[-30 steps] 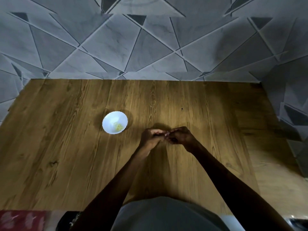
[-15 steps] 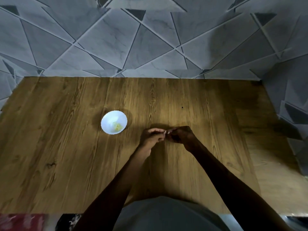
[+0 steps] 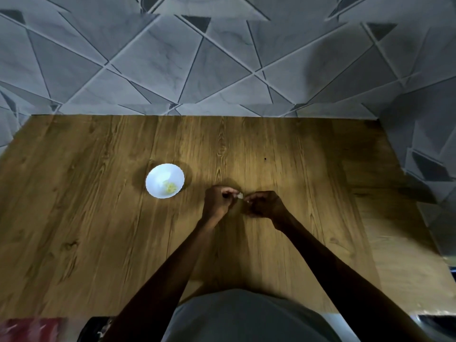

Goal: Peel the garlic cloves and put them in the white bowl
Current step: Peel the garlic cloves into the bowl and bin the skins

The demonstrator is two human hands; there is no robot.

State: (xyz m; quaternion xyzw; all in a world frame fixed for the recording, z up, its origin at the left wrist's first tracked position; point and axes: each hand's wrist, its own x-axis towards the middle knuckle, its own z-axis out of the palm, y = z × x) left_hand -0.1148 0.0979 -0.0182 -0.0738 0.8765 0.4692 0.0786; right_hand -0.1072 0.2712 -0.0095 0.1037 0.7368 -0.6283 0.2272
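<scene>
A small white bowl [image 3: 158, 176] stands on the wooden table [image 3: 74, 218], left of my hands, with pale yellow peeled garlic [image 3: 170, 187] inside it. My left hand [image 3: 218, 201] pinches a small whitish garlic clove [image 3: 238, 195] at its fingertips. My right hand [image 3: 264, 203] is curled just to the right of the clove, its fingertips close to it; something small and pale shows at them, too small to tell what. Both hands hover low over the table's middle.
A grey tiled wall [image 3: 222, 70] with a triangle pattern rises behind the table and along its right side. At the bottom left corner lies something red [image 3: 29, 332] beside a dark object. My grey-clad torso fills the bottom middle.
My hands have drawn slightly apart, and the pale clove now shows between their fingertips. The camera has tilted a little, so the bowl sits slightly lower left.
</scene>
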